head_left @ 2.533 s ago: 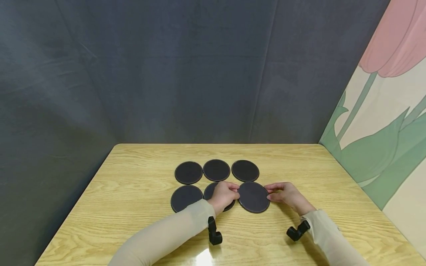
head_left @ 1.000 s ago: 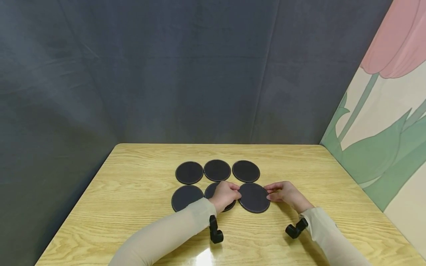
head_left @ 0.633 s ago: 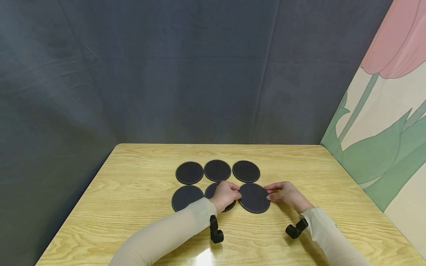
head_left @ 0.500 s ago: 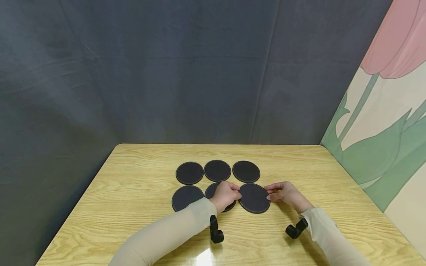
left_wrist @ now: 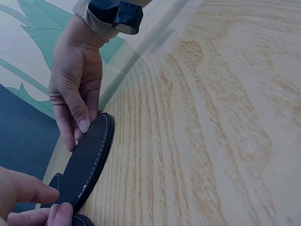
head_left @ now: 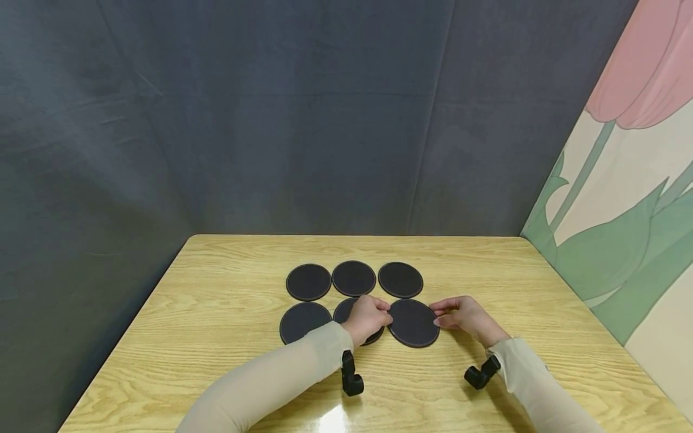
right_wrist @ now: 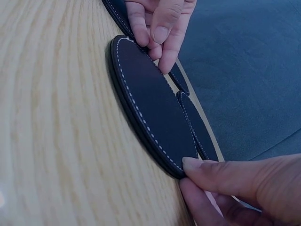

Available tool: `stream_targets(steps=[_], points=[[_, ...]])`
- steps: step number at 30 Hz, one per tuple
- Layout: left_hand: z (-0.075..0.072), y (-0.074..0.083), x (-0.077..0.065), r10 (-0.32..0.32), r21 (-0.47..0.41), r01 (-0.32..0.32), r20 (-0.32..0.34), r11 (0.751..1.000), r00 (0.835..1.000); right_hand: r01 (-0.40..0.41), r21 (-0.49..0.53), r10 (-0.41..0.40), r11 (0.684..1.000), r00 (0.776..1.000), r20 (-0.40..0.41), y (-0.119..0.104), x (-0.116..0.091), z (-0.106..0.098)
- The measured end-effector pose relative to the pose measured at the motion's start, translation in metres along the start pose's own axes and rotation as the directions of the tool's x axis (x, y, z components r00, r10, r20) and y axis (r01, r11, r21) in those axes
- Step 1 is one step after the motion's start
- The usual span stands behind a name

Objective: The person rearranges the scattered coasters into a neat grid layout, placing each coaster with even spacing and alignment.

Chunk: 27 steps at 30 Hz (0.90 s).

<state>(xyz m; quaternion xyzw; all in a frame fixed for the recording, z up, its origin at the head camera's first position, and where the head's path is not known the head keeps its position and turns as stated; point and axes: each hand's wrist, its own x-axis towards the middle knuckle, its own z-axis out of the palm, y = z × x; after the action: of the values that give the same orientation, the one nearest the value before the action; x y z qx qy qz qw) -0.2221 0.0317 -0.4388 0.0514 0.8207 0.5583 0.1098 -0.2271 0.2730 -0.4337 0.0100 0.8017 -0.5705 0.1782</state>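
Observation:
Both hands are at the rim of a round black coaster (head_left: 414, 323) with light stitching, front right in two rows of coasters. My left hand (head_left: 366, 319) pinches its left edge and partly covers the front middle coaster (head_left: 342, 310). From the opposite side, my right hand (head_left: 467, 316) pinches the right edge; in the right wrist view its thumb (right_wrist: 200, 172) lies at the rim with a finger below. That rim looks double-layered in the right wrist view. Behind stand the back left coaster (head_left: 308, 282), back middle coaster (head_left: 354, 278) and back right coaster (head_left: 400, 279).
The front left coaster (head_left: 304, 322) lies partly behind the left sleeve (head_left: 271, 376). All rest on a light wooden table (head_left: 216, 288). A dark curtain (head_left: 314, 120) hangs behind and at the left; a wall with painted tulips (head_left: 622, 210) borders the right.
The held coaster's far edge has dropped very slightly over the last couple of seconds. Both hands stay at its sides, and the other coasters lie as before.

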Motion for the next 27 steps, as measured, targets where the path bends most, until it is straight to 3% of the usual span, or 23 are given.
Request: stream_targets(steps=[19,27], points=[[-0.0011,-0.0011,0.0,0.022,-0.018,-0.022,0.024,1.0,0.999,0.02,0.012,-0.02,1.0,1.0,0.014,-0.0004,-0.0009,0.0002],[-0.0024,0.0005,-0.0023,0.021,-0.021,-0.021,0.029,1.0,0.999,0.01,-0.027,-0.011,1.0,1.0,-0.006,-0.0016,-0.0019,0.0009]])
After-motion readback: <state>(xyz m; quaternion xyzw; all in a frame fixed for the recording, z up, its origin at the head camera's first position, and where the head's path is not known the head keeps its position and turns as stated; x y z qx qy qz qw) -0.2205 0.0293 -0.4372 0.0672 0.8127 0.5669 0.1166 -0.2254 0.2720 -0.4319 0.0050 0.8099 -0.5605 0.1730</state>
